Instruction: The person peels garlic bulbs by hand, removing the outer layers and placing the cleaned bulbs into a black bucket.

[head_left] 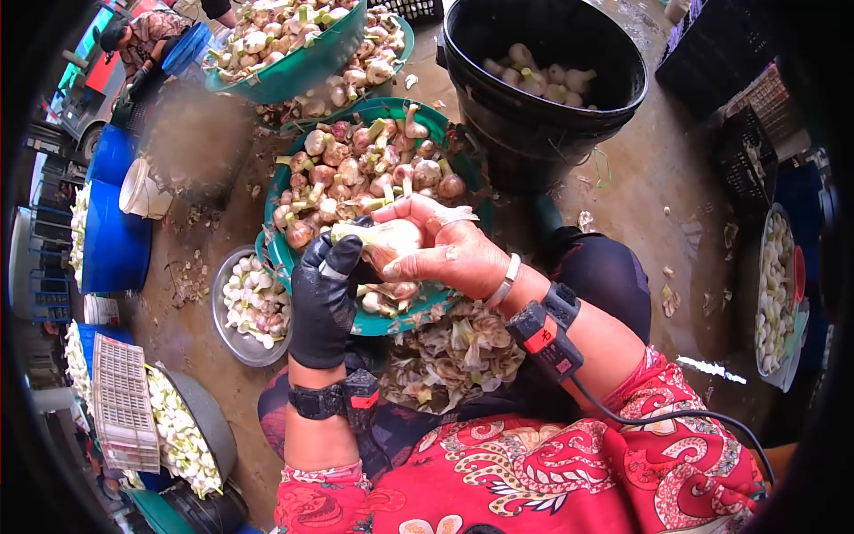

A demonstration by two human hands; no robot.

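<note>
A garlic bulb (391,238), pale with a short green stem stub and some purplish skin, is held between both hands over a green basin (391,322). My left hand (327,285), in a black glove, grips its stem side. My bare right hand (454,247) closes round the other end, thumb below and fingers above. Unpeeled garlic bulbs (342,165) with cut stems heap in the basin under the hands. Loose garlic skins (449,356) pile below its near rim, close to my lap. A metal bowl (253,356) of white peeled garlic stands to the left.
A black bucket (543,125) holding pale bulbs stands ahead on the right. Beyond the basin, a second green basin (307,67) is heaped with garlic. Blue tubs (124,236) and a plastic crate (124,400) line the left. Another person (147,40) works at the far left.
</note>
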